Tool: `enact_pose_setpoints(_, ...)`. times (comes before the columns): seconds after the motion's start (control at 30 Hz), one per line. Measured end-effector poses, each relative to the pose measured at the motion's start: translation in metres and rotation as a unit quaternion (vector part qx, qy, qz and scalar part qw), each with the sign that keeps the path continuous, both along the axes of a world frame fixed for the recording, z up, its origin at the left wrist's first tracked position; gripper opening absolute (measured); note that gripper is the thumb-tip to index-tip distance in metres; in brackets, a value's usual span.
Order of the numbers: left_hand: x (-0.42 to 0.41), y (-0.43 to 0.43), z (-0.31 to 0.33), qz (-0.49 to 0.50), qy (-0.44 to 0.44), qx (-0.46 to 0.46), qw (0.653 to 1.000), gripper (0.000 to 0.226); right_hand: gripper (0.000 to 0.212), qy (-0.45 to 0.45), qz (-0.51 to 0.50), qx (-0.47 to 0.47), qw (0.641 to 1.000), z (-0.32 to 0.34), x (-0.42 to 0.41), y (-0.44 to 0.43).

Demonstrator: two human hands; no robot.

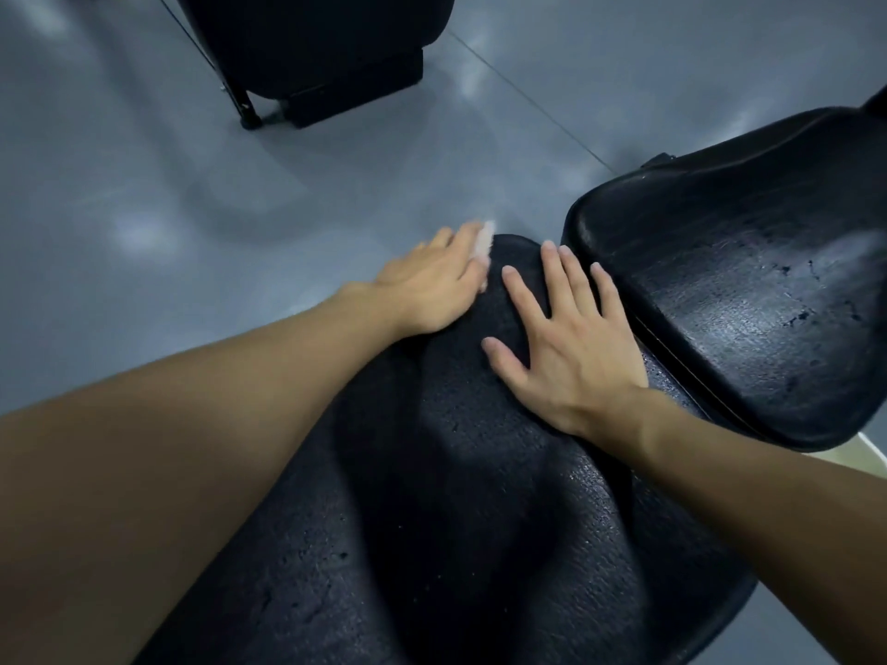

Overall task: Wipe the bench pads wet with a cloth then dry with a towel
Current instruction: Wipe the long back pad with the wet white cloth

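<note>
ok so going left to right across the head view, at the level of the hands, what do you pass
left hand → white cloth poking out from under its fingers → right hand, flat on the near pad → second black pad on the right

Two hands in play: one left hand (432,285), one right hand (571,348). Two black bench pads: the near pad (456,520) directly under the fingers, the second pad (768,290) just right of the right fingers. One pale cloth (485,242), peeking out beneath the left fingers. And one black padded machine (326,40), well beyond the fingertips on the floor (144,184).
</note>
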State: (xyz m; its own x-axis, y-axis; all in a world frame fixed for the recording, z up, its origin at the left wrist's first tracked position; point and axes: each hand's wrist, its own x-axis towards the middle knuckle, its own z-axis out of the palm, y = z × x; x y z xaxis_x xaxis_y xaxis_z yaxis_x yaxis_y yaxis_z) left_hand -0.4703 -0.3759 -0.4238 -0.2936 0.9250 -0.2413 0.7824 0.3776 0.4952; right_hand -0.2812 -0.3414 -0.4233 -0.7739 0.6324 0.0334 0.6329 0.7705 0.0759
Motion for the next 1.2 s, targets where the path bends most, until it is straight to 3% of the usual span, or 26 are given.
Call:
enact_pose_setpoints(0.2,-0.005,-0.019,-0.001,-0.013,0.006,0.018,1.0,0.046,0.078,0.006,-0.001,-0.012,1.0,0.0,0.001,0.002)
enact_pose_setpoints(0.37,-0.025,-0.077,-0.011,0.041,0.007,-0.029,0.999,0.047,0.078,0.003,0.001,-0.018,1.0,0.002,-0.001,0.002)
enact_pose_setpoints(0.63,0.001,-0.034,-0.002,0.04,0.034,0.002,0.999,0.05,0.081,-0.029,-0.005,0.023,0.999,0.005,-0.014,-0.002)
enact_pose_setpoints(0.87,-0.041,-0.106,-0.033,0.04,0.036,-0.026,0.998,0.062,0.07,-0.032,0.048,0.006,0.998,-0.012,-0.046,-0.031)
enact_pose_setpoints(1.07,-0.034,-0.1,-0.034,0.047,0.0,0.079,0.996,0.058,0.072,-0.067,0.017,0.023,0.997,-0.014,-0.054,-0.032)
enact_pose_setpoints(1.2,-0.041,-0.14,-0.039,0.046,0.008,0.071,0.996,0.05,0.066,-0.043,0.035,0.031,0.998,-0.011,-0.067,-0.051)
